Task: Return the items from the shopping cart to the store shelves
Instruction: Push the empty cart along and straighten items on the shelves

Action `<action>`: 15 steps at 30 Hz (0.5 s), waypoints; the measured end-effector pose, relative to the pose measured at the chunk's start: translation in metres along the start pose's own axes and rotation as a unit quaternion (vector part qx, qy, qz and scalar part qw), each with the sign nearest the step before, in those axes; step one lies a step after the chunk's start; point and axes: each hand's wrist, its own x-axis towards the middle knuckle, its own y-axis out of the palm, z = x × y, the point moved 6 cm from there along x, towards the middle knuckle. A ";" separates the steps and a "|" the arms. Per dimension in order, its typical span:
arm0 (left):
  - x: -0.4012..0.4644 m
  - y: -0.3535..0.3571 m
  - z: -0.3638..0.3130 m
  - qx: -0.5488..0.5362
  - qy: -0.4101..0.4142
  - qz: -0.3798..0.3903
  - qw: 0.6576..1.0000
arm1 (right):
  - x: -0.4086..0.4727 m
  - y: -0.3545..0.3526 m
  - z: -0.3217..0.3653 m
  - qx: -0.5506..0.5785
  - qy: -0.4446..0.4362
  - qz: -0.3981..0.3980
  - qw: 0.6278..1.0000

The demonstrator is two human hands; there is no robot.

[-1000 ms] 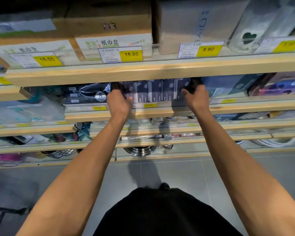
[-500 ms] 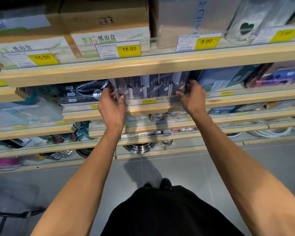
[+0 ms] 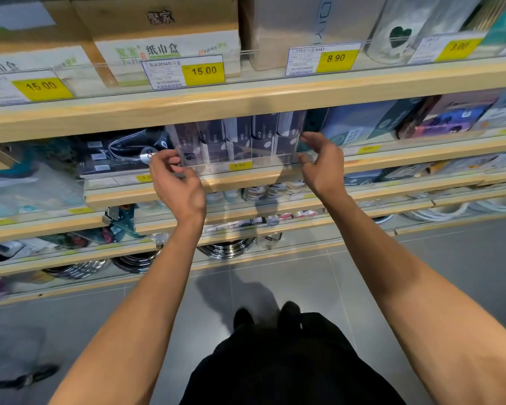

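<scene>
The left hand (image 3: 176,182) and right hand (image 3: 322,165) have drawn back from the row of dark boxes (image 3: 237,138) and now hang just in front of it, fingers loosely curled, holding nothing; a second ago both reached deeper and pressed on the row's ends. The boxes stand upright between the hands on the wooden shelf (image 3: 146,194), behind its clear lip and a yellow price tag (image 3: 240,165). That item looks returned; the cart is out of view, so what remains is unknown.
</scene>
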 end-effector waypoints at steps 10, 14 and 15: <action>-0.109 0.106 -0.064 -0.058 0.029 0.239 0.969 | 0.018 -0.092 -0.079 0.065 0.069 -0.217 0.971; -0.150 0.174 -0.099 -0.060 0.026 0.335 0.940 | 0.055 -0.127 -0.116 0.049 0.115 -0.173 0.977; -0.159 0.191 -0.108 -0.054 0.021 0.312 0.948 | 0.064 -0.137 -0.123 0.035 0.113 -0.144 0.983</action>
